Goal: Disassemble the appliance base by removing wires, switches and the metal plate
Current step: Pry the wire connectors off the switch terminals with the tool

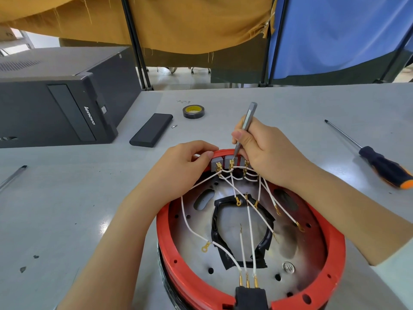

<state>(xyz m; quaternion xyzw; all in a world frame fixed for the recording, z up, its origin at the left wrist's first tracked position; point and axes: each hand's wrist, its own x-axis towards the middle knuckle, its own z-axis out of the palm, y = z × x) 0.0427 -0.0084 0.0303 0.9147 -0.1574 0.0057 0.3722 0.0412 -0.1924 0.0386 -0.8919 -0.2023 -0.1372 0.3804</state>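
The round red appliance base (335, 253) lies open side up on the grey table. Inside it sits a metal plate (192, 233) with a black-taped opening. Several white wires (250, 222) with brass terminals run from a black plug (250, 296) at the near rim to grey switches (216, 162) at the far rim. My left hand (185, 159) grips the far rim beside the leftmost switch. My right hand (266, 148) holds metal tweezers (247, 121), their tip on a brass terminal of the middle switch.
A black-and-orange screwdriver (377, 159) lies right of the base. A roll of black tape (193, 111), a slim black box (152, 130) and a small bit (174, 126) lie beyond it. A black computer case (55, 101) stands at left. A pen (13, 176) lies at the left edge.
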